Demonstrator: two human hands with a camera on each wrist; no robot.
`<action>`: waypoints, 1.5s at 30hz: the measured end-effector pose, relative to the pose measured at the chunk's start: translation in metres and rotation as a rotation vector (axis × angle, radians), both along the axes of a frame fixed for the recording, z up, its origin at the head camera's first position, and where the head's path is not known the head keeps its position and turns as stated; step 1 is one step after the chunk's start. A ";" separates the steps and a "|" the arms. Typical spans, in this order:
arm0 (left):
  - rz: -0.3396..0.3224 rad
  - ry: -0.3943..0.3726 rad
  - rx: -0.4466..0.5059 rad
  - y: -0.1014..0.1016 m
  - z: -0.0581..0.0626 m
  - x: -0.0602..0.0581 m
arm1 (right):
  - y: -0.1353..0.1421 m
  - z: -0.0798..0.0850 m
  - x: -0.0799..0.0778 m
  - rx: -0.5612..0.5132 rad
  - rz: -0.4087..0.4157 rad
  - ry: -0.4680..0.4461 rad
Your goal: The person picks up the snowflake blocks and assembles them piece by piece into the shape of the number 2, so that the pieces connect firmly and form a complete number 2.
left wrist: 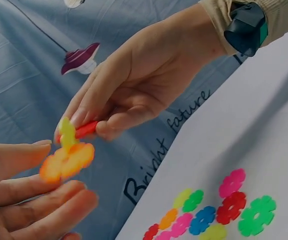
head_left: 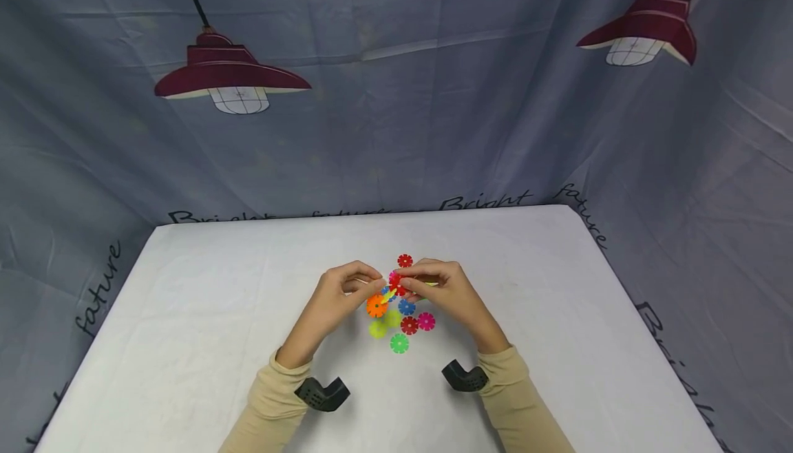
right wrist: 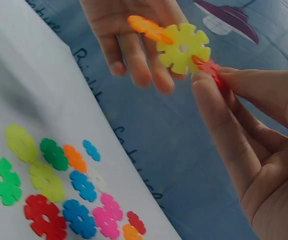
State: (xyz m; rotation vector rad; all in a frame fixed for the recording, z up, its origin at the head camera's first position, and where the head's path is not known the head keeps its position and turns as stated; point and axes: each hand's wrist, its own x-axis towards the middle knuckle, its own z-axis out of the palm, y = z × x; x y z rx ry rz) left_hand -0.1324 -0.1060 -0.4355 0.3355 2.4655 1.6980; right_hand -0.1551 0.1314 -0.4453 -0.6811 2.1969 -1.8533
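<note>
Between thumb and fingers, my right hand pinches a red notched flower-shaped disc. Slotted to it is a yellow disc, which in turn bears an orange disc; the three form a small chain held above the table. My left hand is beside the orange end, its fingers loosely extended and not curled round it. In the right wrist view the left fingers hang behind the chain. Loose discs lie under both hands, partly hidden by them in the head view.
Several loose discs lie on the white table, among them a light green disc, a dark red disc, a pink disc and a blue disc. A grey printed curtain hangs behind the table.
</note>
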 end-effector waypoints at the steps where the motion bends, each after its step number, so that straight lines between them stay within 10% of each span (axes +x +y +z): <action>1: -0.029 -0.007 -0.004 0.001 -0.001 0.000 | -0.002 -0.001 0.000 0.005 0.017 -0.005; 6: -0.129 -0.009 -0.005 0.005 -0.007 -0.002 | -0.008 -0.006 0.000 0.048 0.017 -0.033; 24: -0.035 -0.024 -0.027 0.000 -0.002 -0.002 | 0.016 -0.063 -0.025 0.590 -0.323 -0.018; 38: -0.001 -0.038 -0.029 0.000 -0.001 -0.003 | 0.020 -0.057 -0.024 0.575 -0.252 -0.092; 45: 0.013 -0.042 -0.019 0.000 -0.001 -0.003 | 0.020 -0.045 -0.022 0.358 -0.189 -0.047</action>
